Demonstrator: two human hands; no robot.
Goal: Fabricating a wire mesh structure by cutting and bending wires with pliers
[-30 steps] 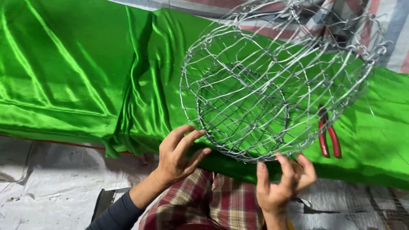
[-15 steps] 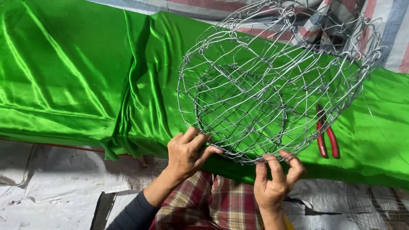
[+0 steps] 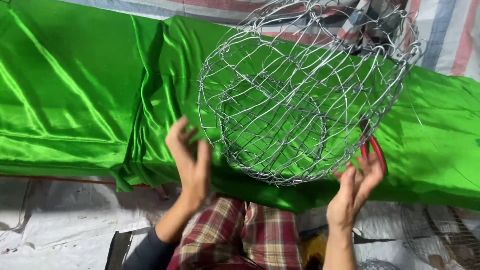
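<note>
Left hand sits lower-middle of the frame, fingers spread and loose, holding nothing, just beside the near rim of the wire basket frame. Right hand is lower right, also spread wide with the palm turned in, fingertips close to the rim. Can't quite tell if they're touching wire or just hovering, it's a bit blurry there.

The basket frame lies tilted on its side across the upper middle, mouth toward the camera, resting on shiny green satin cloth. If you're turning something like this, I'd grab the thick rim hoop with both hands opposite each other, not the thin mesh, since that bends easily.

Red-handled pliers lie behind the frame at right. Striped tarp fills the top right corner. No packages or labels anywhere.
</note>
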